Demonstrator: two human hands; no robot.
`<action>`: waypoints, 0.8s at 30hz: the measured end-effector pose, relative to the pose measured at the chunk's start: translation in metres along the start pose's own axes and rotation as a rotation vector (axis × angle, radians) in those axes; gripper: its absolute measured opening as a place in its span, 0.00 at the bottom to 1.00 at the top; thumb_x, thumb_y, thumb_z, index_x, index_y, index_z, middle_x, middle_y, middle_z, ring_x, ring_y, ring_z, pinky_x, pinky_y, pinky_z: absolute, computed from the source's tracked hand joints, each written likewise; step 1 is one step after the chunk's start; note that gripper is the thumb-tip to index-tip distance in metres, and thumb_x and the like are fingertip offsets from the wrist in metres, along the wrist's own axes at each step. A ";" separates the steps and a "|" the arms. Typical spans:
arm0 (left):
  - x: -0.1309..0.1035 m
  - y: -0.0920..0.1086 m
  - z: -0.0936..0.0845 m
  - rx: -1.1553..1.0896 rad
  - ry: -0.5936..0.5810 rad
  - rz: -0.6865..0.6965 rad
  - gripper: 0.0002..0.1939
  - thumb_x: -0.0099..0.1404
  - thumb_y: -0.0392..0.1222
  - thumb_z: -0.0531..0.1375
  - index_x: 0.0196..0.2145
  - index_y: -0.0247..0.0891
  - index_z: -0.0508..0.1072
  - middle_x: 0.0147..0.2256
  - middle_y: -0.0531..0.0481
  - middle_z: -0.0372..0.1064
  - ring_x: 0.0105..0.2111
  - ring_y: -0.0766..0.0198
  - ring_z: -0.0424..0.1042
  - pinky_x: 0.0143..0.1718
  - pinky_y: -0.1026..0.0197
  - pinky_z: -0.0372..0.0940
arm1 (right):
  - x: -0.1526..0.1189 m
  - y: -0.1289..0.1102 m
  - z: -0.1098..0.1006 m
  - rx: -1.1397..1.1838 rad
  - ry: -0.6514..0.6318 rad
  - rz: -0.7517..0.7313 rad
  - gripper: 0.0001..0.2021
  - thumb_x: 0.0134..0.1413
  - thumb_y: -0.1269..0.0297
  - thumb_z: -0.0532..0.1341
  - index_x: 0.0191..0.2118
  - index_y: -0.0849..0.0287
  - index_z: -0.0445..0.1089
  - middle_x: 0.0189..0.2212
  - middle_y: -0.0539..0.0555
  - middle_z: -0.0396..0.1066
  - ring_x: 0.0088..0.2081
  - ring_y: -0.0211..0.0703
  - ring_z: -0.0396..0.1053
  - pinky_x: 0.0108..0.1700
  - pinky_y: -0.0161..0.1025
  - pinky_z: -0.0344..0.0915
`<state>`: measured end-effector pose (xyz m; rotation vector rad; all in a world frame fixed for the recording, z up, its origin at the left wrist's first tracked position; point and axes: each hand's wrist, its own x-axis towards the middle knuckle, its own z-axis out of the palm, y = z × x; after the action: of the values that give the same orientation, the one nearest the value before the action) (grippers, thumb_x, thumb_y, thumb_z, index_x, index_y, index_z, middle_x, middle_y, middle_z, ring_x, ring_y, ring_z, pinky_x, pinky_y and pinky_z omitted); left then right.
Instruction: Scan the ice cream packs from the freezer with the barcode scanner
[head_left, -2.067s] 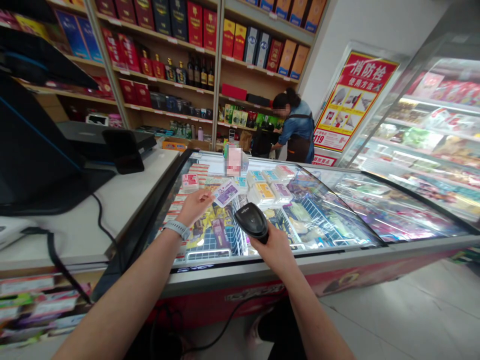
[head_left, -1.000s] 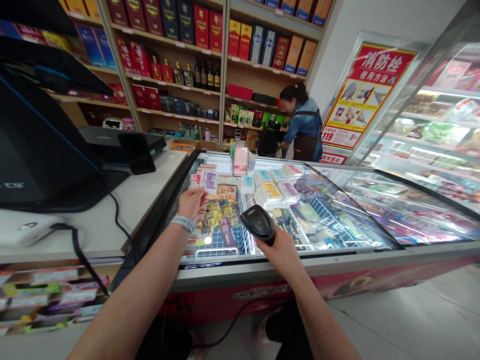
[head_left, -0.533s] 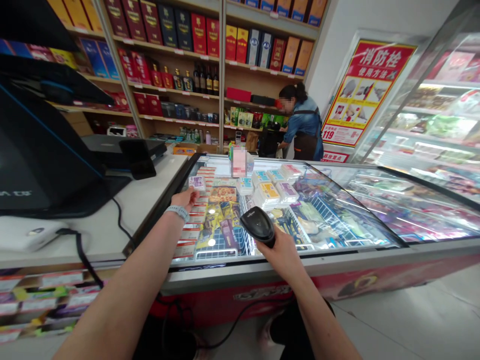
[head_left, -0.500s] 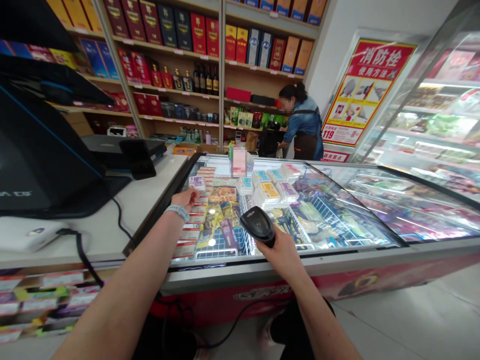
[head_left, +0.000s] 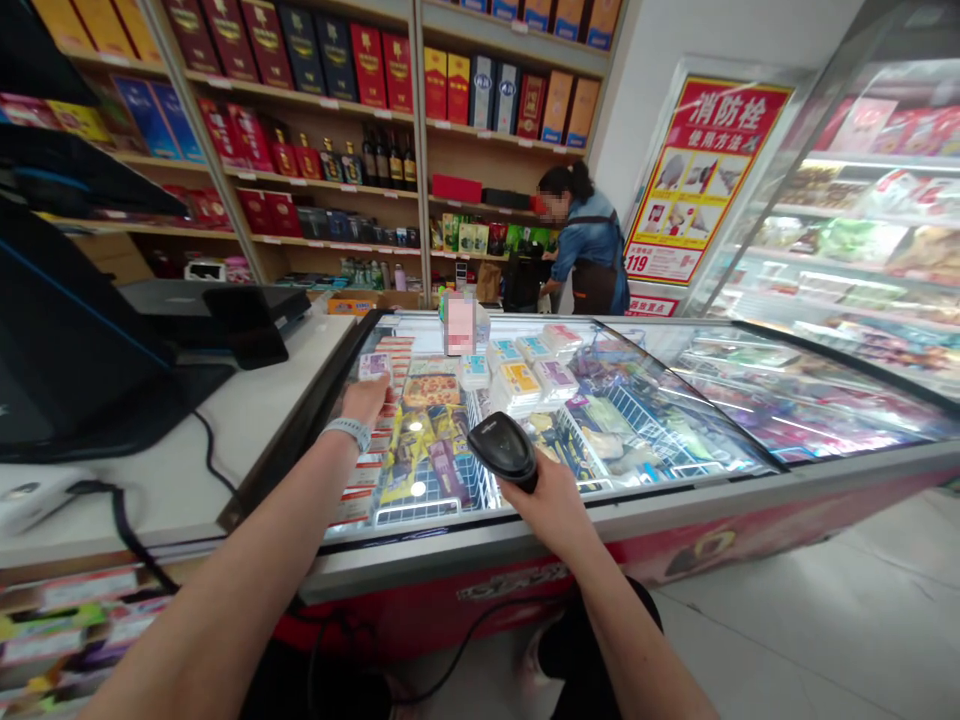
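While a wall poster reads 消防栓, 使用方法 and 119, the right hand wraps a black scanner over the glass top. By that top's left edge, the left hand touches a purple-labelled pack, whether pinching I cannot tell. Open room separates the hands.

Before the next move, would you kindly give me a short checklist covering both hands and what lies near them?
1. Black scanner gripped in the right hand: ok.
2. Left hand at the purple-printed card: ok.
3. Card gripped rather than merely touched: cannot tell.
4. Scanner's reading window facing that card: cannot tell, the window is hidden.
5. Co-worker apart from both hands: ok.
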<state>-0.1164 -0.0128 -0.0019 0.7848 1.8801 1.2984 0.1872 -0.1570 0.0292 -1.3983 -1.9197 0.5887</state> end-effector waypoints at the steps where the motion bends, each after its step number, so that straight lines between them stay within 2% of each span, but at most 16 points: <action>1: -0.005 0.001 0.006 0.035 -0.048 0.014 0.19 0.67 0.49 0.58 0.51 0.35 0.69 0.48 0.44 0.69 0.44 0.60 0.71 0.44 0.51 0.70 | 0.000 0.000 0.000 0.004 0.002 -0.002 0.10 0.50 0.63 0.62 0.40 0.59 0.71 0.32 0.56 0.77 0.38 0.51 0.75 0.37 0.38 0.63; 4: -0.018 0.009 0.028 0.119 -0.202 0.029 0.19 0.67 0.49 0.58 0.51 0.35 0.69 0.48 0.44 0.69 0.44 0.60 0.71 0.44 0.51 0.70 | -0.001 0.001 -0.001 0.015 0.006 0.000 0.10 0.50 0.62 0.62 0.40 0.59 0.71 0.32 0.56 0.77 0.37 0.51 0.75 0.37 0.38 0.63; 7: -0.024 0.021 0.057 0.168 -0.301 0.018 0.19 0.67 0.49 0.58 0.51 0.35 0.69 0.48 0.44 0.69 0.43 0.60 0.72 0.44 0.51 0.70 | -0.003 0.003 -0.002 0.023 0.015 0.010 0.10 0.50 0.62 0.63 0.39 0.59 0.71 0.31 0.56 0.77 0.36 0.51 0.75 0.36 0.38 0.63; 11: -0.025 0.035 0.093 0.160 -0.357 -0.039 0.19 0.67 0.50 0.58 0.50 0.36 0.69 0.47 0.44 0.69 0.43 0.60 0.72 0.43 0.52 0.70 | -0.004 0.006 -0.003 0.026 0.041 0.009 0.08 0.50 0.63 0.62 0.38 0.58 0.71 0.31 0.55 0.77 0.36 0.50 0.75 0.36 0.37 0.63; 14: -0.022 0.038 0.111 0.102 -0.366 -0.091 0.20 0.67 0.49 0.58 0.52 0.36 0.68 0.49 0.44 0.68 0.44 0.59 0.71 0.44 0.51 0.70 | -0.005 0.006 -0.004 0.039 0.051 0.009 0.08 0.50 0.64 0.63 0.38 0.57 0.71 0.30 0.54 0.77 0.35 0.49 0.74 0.35 0.36 0.63; 19: -0.012 0.032 0.121 -0.029 -0.374 -0.135 0.20 0.67 0.48 0.58 0.53 0.36 0.67 0.51 0.43 0.67 0.46 0.58 0.70 0.46 0.49 0.69 | -0.005 0.006 -0.004 0.059 0.056 0.003 0.08 0.50 0.65 0.63 0.38 0.57 0.71 0.31 0.53 0.77 0.34 0.47 0.74 0.35 0.36 0.63; 24: -0.007 0.026 0.114 -0.136 -0.341 -0.113 0.20 0.67 0.47 0.59 0.53 0.36 0.68 0.51 0.42 0.67 0.47 0.57 0.70 0.47 0.50 0.69 | -0.003 0.006 -0.004 0.047 0.037 0.023 0.10 0.50 0.64 0.62 0.40 0.58 0.72 0.31 0.54 0.77 0.36 0.49 0.75 0.37 0.37 0.64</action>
<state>-0.0167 0.0487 -0.0034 0.7625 1.5274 1.1294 0.1943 -0.1581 0.0272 -1.3931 -1.8515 0.6112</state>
